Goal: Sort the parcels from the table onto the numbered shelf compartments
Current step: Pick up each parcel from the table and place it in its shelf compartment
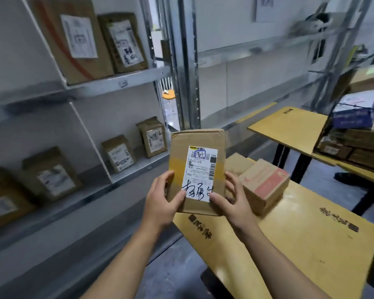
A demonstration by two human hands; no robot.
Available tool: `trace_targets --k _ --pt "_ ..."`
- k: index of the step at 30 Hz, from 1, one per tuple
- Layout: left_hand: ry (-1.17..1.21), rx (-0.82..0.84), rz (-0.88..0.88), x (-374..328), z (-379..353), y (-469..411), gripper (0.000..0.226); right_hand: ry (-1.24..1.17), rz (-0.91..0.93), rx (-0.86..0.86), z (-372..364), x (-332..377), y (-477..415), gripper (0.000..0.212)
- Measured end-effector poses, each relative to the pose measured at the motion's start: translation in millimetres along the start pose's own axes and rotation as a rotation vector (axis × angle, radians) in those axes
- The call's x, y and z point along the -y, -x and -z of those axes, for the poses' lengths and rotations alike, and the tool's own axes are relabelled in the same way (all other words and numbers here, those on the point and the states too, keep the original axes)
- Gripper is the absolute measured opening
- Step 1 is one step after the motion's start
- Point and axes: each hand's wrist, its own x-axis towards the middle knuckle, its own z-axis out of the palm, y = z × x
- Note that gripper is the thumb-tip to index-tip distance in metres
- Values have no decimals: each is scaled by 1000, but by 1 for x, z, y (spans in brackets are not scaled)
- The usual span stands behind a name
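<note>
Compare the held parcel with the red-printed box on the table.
The held parcel is lifted, upright, gripped low by the left hand and right hand; the red-printed box lies on the table. The held parcel shows a white handwritten label; the red-printed box shows red print, no label visible. Both are brown cardboard.

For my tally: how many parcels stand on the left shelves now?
6. Upper shelf: two parcels. Lower shelf, right compartment: two; left compartment: two. Others may be cut off.
</note>
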Motion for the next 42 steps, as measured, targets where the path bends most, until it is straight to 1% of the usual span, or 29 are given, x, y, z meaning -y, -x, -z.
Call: trace_targets --k 5,8,10,12,15,19,21,23,27,31,35,39,42 --pt "-63 -97 42 11 97 37 58 -67 30 149 -85 22 25 63" --pt "-87 -153 72 15 159 72 54 -107 53 247 -136 31 44 60" --pt "-155 -195 88 19 203 98 52 -122 82 316 -170 37 57 66" --pt "-275 -244 109 23 249 125 50 -148 97 367 -203 44 73 70" --pt "-495 -300 183 27 317 162 41 -186 133 447 -249 59 97 70" --pt "-783 -267 334 28 397 205 41 -215 161 530 -304 76 127 65" --pt "-897 -237 383 28 429 225 41 -225 168 572 -331 86 140 67" --pt "-1012 -210 430 25 455 243 43 -240 175 629 -358 96 153 69" --pt "-1204 -186 504 21 493 270 44 -288 199 732 -410 113 172 62" --pt "-1292 -179 588 27 531 282 44 -305 236 782 -465 125 182 65" --pt "-1306 -188 639 38 566 274 41 -299 286 810 -519 137 179 76" --pt "-1297 -225 650 56 603 251 39 -316 322 820 -574 153 164 76" --pt "-1276 -276 619 70 633 227 39 -322 364 812 -613 166 146 74"
